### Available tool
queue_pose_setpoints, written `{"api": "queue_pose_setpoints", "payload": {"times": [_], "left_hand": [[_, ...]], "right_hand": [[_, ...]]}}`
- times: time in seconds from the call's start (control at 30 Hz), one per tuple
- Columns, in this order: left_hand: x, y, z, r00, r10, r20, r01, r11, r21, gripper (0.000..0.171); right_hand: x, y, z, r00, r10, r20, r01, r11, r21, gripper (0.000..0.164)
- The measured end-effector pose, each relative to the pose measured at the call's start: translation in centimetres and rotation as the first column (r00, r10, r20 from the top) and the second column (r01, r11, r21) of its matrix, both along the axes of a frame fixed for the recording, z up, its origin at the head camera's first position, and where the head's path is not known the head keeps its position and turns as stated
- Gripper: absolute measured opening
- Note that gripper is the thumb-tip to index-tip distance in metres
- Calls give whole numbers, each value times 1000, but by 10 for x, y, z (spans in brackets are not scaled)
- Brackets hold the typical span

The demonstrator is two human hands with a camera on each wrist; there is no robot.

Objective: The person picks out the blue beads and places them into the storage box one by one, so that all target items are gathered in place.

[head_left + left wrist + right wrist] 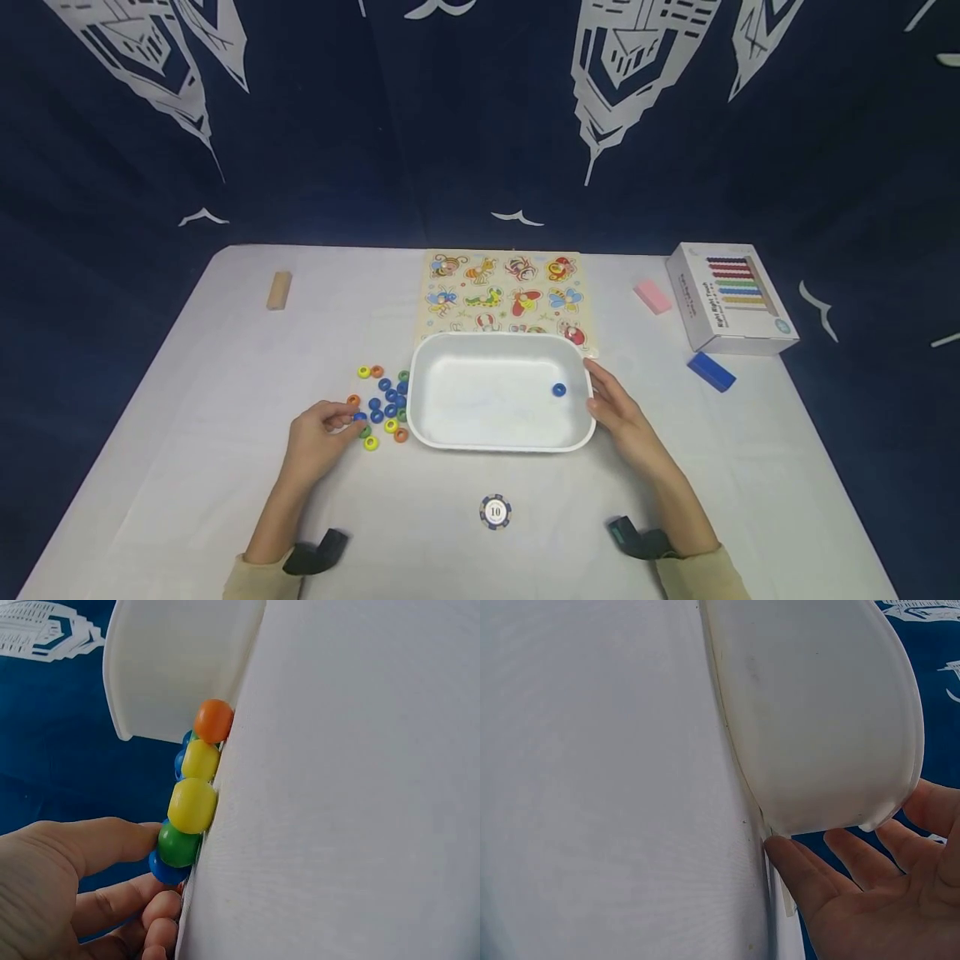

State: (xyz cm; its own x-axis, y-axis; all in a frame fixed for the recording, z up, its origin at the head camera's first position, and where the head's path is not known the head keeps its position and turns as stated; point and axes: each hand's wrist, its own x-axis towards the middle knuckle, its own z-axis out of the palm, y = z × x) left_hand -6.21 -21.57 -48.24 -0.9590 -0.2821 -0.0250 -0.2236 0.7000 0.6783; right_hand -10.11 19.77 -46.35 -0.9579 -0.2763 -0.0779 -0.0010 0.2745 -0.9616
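Note:
Left of the white tray (498,444), my left hand (317,439) pinches a blue bead (165,870) between thumb and index finger. A green bead (178,846) lies right beside that thumb. Around these fingertips spread several loose beads, among them a yellow bead (371,443) and an orange bead (401,435). One blue bead (558,390) sits inside the tray near its right end. My right hand (633,429) touches the tray's right end, its fingers extended and spread along the outer wall and rim in the right wrist view.
Behind the tray lies an insect picture board (506,287), partly covered by it. A poker chip (495,512) is in front. A wooden block (279,291) lies far left; a pink block (652,297), a blue block (711,372) and a white box (731,300) are at the right.

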Motion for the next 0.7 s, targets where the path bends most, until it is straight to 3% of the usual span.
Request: {"api": "queue_pose_setpoints", "payload": {"times": [0.27,0.57,0.7], "left_hand": [[-2,3,5,1000,-20,10,20,1000,-3,22],[-8,7,7,996,-44,83,45,999,-11,26],[-7,11,14,999,-23,31,22,999,31,23]], "right_hand": [[0,2,-1,1000,15,-9,-15,1000,4,50],[-2,3,-3,999,30,-28,-30,1000,3,50],[-1,3,-3,999,32,-29,-32,999,1,51]]}}
